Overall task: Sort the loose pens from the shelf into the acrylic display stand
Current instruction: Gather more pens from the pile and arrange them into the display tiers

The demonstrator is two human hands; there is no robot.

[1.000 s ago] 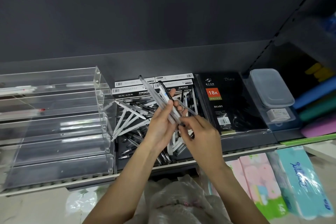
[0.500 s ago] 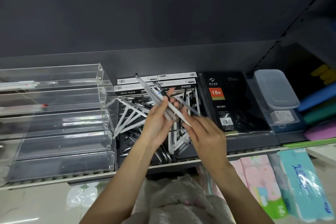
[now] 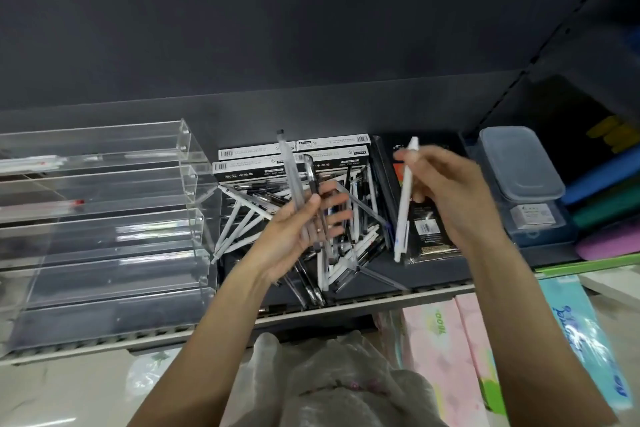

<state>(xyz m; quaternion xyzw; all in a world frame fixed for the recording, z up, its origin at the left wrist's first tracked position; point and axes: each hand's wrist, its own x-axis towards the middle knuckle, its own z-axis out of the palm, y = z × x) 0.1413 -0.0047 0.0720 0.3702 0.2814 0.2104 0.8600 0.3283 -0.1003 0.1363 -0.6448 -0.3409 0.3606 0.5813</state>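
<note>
A heap of loose pens, white and clear-bodied, lies on the dark shelf between the stand and a notebook. My left hand hovers over the heap, gripping a small bunch of clear pens that point up and away. My right hand is raised to the right of the heap and holds one white pen almost upright. The tiered acrylic display stand fills the shelf's left side; a few pens lie in its upper tiers.
Black pen boxes stand behind the heap. A black diary lies under my right hand, with a lidded plastic box further right. Tissue packs and a plastic bag sit below the shelf edge.
My right hand has pulled away from the left, up and to the right, taking one white pen with it. The left hand keeps its bunch over the heap.
</note>
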